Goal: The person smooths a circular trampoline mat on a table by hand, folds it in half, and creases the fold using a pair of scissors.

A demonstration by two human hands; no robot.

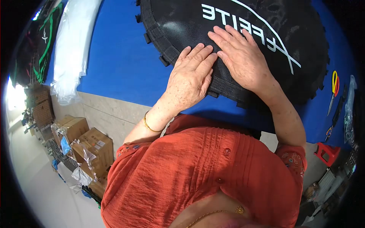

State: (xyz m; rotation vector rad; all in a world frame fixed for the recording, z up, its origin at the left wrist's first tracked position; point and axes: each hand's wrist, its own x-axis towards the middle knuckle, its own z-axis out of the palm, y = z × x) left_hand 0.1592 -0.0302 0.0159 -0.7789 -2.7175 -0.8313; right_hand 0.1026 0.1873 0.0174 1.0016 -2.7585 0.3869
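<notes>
A round black trampoline mat (300, 41) lies flat, with white lettering and curved white lines on its mesh. Sewn webbing runs round its edge, and small black tabs stick out from the rim. My left hand (191, 74) rests palm down on the near-left edge band, its fingers stretched out and holding nothing. Just right of it, my right hand (243, 60) lies flat on the mesh, fingertips over part of the lettering. The two hands almost meet at the left fingertips and right thumb. What lies under the palms is hidden.
The mat lies on a blue-covered table (118, 49). Clear plastic sheeting (74, 41) and black-and-green fabric (42, 49) lie left. Scissors (334, 85) and snips (330, 131) lie right, near a red plastic stool (327, 153). Cardboard boxes (95, 148) stand on the floor lower left.
</notes>
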